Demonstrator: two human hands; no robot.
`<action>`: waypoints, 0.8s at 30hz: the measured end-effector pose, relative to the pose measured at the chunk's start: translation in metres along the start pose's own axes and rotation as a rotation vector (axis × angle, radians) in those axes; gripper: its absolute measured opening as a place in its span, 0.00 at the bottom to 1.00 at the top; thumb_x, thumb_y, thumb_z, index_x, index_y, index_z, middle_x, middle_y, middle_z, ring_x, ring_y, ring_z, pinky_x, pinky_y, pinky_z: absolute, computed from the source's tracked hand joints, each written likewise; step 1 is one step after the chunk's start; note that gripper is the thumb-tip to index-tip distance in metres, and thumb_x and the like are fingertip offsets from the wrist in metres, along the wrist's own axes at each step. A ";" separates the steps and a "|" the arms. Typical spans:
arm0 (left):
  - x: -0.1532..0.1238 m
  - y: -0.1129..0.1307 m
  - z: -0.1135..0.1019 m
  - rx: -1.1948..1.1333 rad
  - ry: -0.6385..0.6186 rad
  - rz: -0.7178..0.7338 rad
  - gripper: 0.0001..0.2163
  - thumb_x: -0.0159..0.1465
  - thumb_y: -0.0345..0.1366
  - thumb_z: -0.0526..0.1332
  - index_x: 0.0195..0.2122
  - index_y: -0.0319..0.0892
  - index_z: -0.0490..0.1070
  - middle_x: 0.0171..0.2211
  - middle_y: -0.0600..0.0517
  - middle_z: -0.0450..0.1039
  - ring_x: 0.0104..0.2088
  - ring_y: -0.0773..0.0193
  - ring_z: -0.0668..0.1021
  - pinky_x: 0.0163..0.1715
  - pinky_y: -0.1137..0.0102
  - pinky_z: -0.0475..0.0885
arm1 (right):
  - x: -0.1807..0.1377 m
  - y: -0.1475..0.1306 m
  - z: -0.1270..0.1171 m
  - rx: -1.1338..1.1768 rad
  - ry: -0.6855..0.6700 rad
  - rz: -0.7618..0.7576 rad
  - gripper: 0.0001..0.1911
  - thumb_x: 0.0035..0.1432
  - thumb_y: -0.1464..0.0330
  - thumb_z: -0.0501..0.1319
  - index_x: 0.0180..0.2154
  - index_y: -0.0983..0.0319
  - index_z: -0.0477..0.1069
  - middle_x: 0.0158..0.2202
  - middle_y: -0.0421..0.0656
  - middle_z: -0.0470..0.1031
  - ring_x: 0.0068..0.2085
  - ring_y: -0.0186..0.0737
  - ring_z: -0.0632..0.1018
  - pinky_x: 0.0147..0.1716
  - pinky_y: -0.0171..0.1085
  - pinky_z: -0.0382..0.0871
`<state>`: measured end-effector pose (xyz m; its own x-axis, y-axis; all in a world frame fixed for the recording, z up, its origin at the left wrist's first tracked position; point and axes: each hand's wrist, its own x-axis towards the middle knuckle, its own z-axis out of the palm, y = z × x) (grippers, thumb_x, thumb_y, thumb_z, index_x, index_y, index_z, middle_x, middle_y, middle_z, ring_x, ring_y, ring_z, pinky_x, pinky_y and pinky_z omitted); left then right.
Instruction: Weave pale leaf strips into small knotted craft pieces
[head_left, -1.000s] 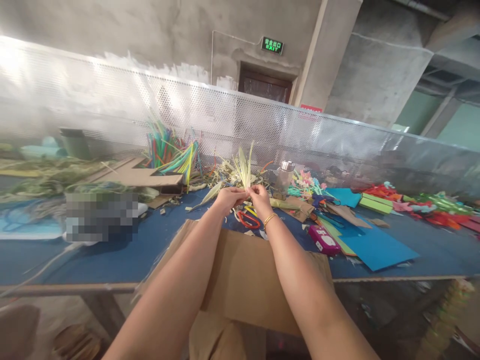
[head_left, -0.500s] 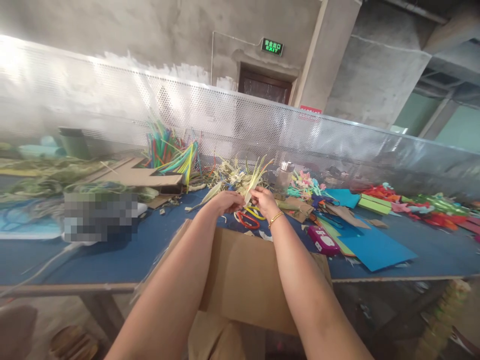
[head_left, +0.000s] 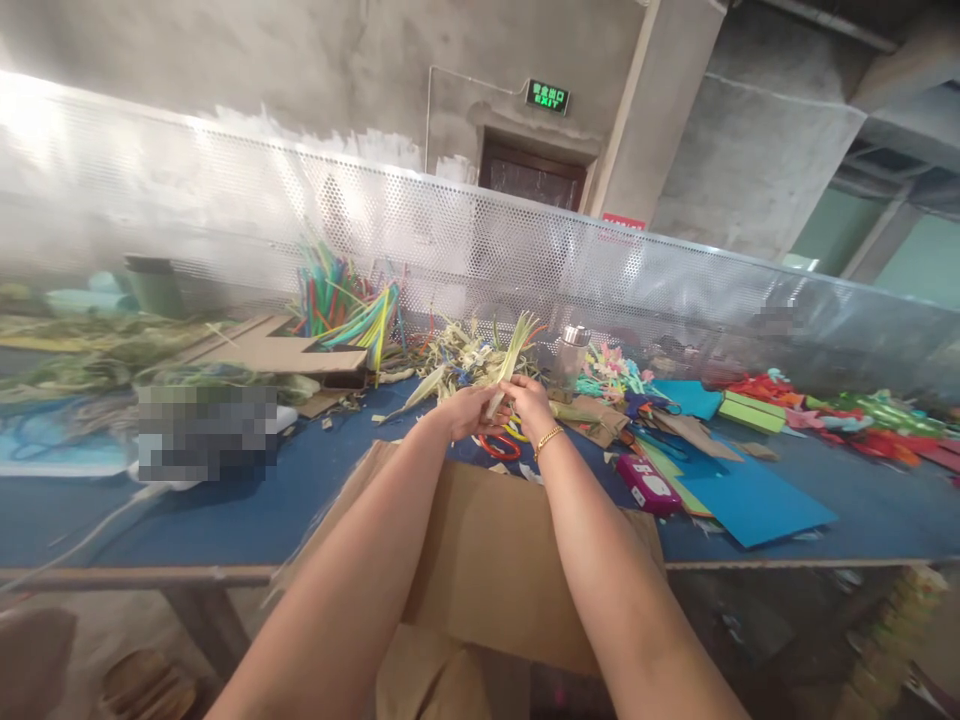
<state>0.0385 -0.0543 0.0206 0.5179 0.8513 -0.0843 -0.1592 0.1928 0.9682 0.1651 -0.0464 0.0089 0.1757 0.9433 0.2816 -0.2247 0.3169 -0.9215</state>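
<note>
Both hands meet over the table around a pale yellow-green corn husk [head_left: 515, 350], whose frayed strips fan upward. My left hand [head_left: 474, 408] has its fingers closed around the husk's lower end. My right hand [head_left: 527, 398], with a gold bracelet at the wrist, pinches the husk from the other side. Right behind them lies a heap of dry husk pieces [head_left: 461, 350]. Below the hands, red scissor-like loops [head_left: 499, 447] rest on the blue table, partly covered. A cardboard sheet [head_left: 502, 550] lies beneath my forearms at the table's front edge.
A bundle of coloured pipe cleaners [head_left: 330, 295] stands at the back left, beside cut cardboard [head_left: 277, 350]. Toward the right are a clear bottle [head_left: 571, 355], a purple box [head_left: 646, 484], blue sheets [head_left: 757, 495] and red scraps [head_left: 757, 388]. A perforated metal panel [head_left: 480, 235] runs behind.
My hands have drawn closer together, the left shifting slightly right. The husk's spread strips are now gathered into a narrower, more upright bunch.
</note>
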 end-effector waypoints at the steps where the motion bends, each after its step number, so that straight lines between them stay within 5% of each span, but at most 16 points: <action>1: 0.001 -0.001 0.001 -0.007 0.016 0.010 0.12 0.67 0.41 0.52 0.34 0.40 0.70 0.26 0.50 0.72 0.24 0.66 0.75 0.32 0.66 0.75 | 0.000 -0.001 0.001 -0.006 -0.006 -0.005 0.11 0.36 0.64 0.67 0.24 0.62 0.70 0.16 0.35 0.68 0.18 0.30 0.66 0.17 0.30 0.57; 8: 0.005 -0.004 0.008 -0.034 0.077 0.110 0.10 0.66 0.40 0.55 0.32 0.39 0.67 0.20 0.56 0.64 0.18 0.73 0.67 0.22 0.76 0.69 | 0.000 -0.003 0.003 -0.036 -0.022 -0.008 0.10 0.38 0.64 0.67 0.23 0.62 0.69 0.16 0.35 0.68 0.17 0.29 0.65 0.17 0.31 0.56; 14: 0.005 0.000 0.009 -0.161 0.150 0.052 0.13 0.66 0.41 0.54 0.28 0.40 0.62 0.16 0.59 0.55 0.12 0.78 0.56 0.12 0.82 0.49 | 0.002 -0.001 0.002 -0.059 -0.016 -0.039 0.10 0.37 0.65 0.68 0.24 0.62 0.73 0.23 0.38 0.73 0.25 0.30 0.71 0.23 0.30 0.61; 21: 0.006 -0.001 0.007 -0.141 0.105 0.060 0.06 0.66 0.34 0.53 0.33 0.39 0.64 0.21 0.54 0.65 0.17 0.74 0.68 0.13 0.83 0.53 | 0.003 0.002 0.000 -0.037 -0.046 -0.013 0.14 0.37 0.62 0.69 0.24 0.62 0.71 0.23 0.39 0.72 0.24 0.33 0.72 0.24 0.33 0.66; 24: 0.007 -0.003 0.005 -0.144 0.064 0.064 0.06 0.66 0.33 0.53 0.32 0.39 0.63 0.20 0.55 0.63 0.15 0.76 0.63 0.12 0.83 0.50 | 0.005 0.005 -0.001 -0.144 -0.017 -0.088 0.14 0.39 0.61 0.68 0.27 0.62 0.71 0.23 0.38 0.72 0.23 0.33 0.72 0.25 0.34 0.67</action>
<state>0.0470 -0.0509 0.0184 0.4489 0.8926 -0.0424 -0.3112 0.2007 0.9289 0.1663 -0.0403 0.0052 0.1720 0.9143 0.3666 -0.0688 0.3824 -0.9214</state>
